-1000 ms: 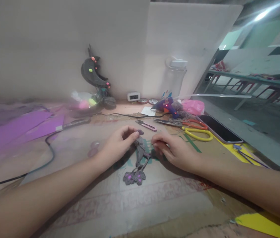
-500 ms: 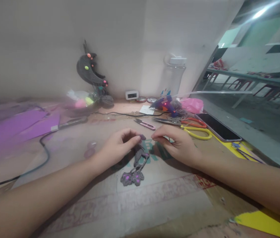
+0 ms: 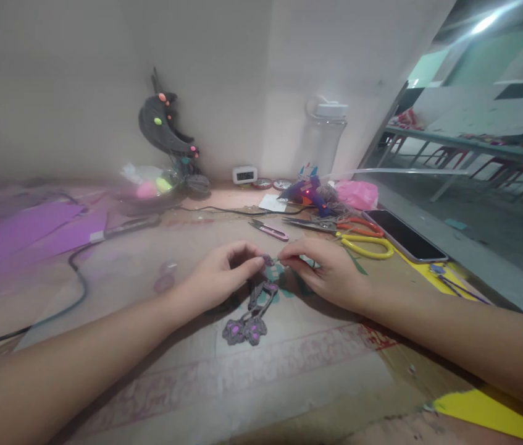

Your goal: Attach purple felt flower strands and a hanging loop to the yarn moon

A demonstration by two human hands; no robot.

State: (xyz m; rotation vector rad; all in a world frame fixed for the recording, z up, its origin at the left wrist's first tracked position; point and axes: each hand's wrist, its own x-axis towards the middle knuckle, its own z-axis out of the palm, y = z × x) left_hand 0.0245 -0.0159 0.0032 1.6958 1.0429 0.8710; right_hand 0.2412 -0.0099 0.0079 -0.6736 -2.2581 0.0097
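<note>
My left hand [image 3: 221, 272] is closed, pinching a small grey-and-purple crochet piece [image 3: 268, 260] between thumb and forefinger. Just to its right, the fingertips of my right hand [image 3: 333, 272] are pressed together at the piece's edge. A thin strand seems to run between them, too small to make out. Below the hands, a grey crochet cord [image 3: 269, 300] lies on the table, ending in two paw-like crochet flowers [image 3: 244, 330] with purple centres. Whether the cord joins the pinched piece is hidden by my left fingers.
Beyond the hands lie pink thread snips [image 3: 269, 230], scissors with red-and-yellow handles [image 3: 365, 244] and a phone [image 3: 404, 236]. Farther back are a glue gun [image 3: 307, 191], a small clock [image 3: 245, 175] and a bottle [image 3: 326, 139]. A black cable [image 3: 86, 284] curves at left.
My right hand has moved left, so its fingertips now meet the crochet piece. My left hand keeps its pinch. The whole view has shifted slightly.
</note>
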